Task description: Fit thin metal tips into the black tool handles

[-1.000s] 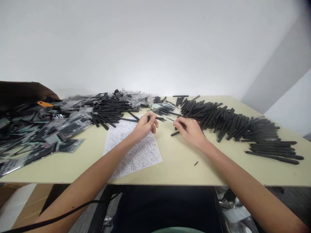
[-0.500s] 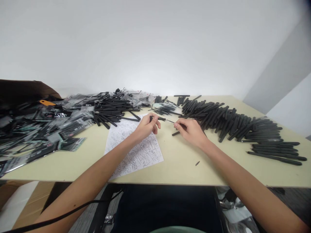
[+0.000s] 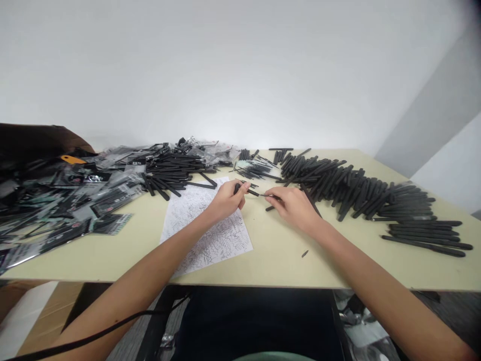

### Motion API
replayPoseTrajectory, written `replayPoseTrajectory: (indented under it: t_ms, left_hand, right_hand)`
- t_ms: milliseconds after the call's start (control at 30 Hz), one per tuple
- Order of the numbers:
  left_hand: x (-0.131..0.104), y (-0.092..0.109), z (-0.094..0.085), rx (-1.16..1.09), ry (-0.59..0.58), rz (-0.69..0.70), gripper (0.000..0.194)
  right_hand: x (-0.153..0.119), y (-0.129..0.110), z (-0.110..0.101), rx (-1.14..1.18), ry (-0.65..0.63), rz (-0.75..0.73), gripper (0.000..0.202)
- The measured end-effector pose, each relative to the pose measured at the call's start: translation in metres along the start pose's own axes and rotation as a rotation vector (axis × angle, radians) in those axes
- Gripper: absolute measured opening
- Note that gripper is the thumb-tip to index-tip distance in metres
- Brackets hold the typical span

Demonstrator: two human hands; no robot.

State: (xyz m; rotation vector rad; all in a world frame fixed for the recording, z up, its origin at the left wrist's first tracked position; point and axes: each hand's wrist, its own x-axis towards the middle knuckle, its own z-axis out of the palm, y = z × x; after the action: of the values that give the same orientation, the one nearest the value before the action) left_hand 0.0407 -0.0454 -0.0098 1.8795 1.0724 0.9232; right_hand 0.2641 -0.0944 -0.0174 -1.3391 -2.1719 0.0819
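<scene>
Above the scribbled paper [image 3: 210, 235], my left hand [image 3: 228, 199] is closed around a black pen barrel [image 3: 252, 192] that points right. My right hand [image 3: 293, 205] pinches a thin pen refill [image 3: 262, 195], mostly hidden by the fingers. The refill's visible end meets the barrel's open end; how far it sits inside I cannot tell. Just behind the hands lies a loose pile of thin dark refills [image 3: 255, 169]. Black pen parts lie beneath and beside my right hand, partly covered by it. A small dark pointed piece [image 3: 304, 253] rests on the table nearer me.
A long row of black pens [image 3: 338, 183] runs along the right side of the pale yellow table [image 3: 278, 265]. At left are black pen barrels [image 3: 176, 168] and a heap of clear packets [image 3: 116, 193] with an orange cutter [image 3: 73, 159]. A cardboard box [image 3: 45, 138] stands far left.
My hands have come together: the refill in my right hand, apart from the barrel before, now meets its end. The left fingers have closed more around the barrel.
</scene>
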Motion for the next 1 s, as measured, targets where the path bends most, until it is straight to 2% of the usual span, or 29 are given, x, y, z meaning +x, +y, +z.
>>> replayPoseTrajectory:
  t_ms: [200, 300, 433, 633, 767, 867, 1000]
  left_hand:
    - [-0.001, 0.005, -0.002, 0.054, 0.033, 0.009, 0.049]
    - [-0.002, 0.005, -0.003, 0.088, -0.011, 0.010, 0.052]
    - [-0.003, 0.005, 0.000, 0.141, -0.095, 0.015, 0.051]
    - [-0.006, 0.007, 0.006, 0.210, -0.145, 0.127, 0.049]
    - [-0.008, 0.013, 0.002, 0.084, -0.126, 0.055, 0.045]
    - [-0.009, 0.013, -0.003, -0.018, -0.139, 0.014, 0.034]
    - [-0.008, 0.012, -0.004, -0.018, -0.171, 0.049, 0.028]
  right_hand:
    - [0.003, 0.000, 0.002, 0.139, -0.012, 0.053, 0.022]
    - [0.004, 0.000, 0.002, 0.230, 0.013, 0.061, 0.018]
    - [0.003, -0.003, 0.003, 0.246, -0.032, 0.021, 0.018]
    - [0.003, -0.007, 0.003, 0.216, -0.070, -0.040, 0.020]
    - [0.004, -0.006, 0.000, 0.232, -0.035, -0.012, 0.018]
    - [0.004, -0.005, -0.002, 0.245, 0.000, 0.009, 0.017]
    - [0.003, -0.004, -0.001, 0.232, 0.017, 0.005, 0.016]
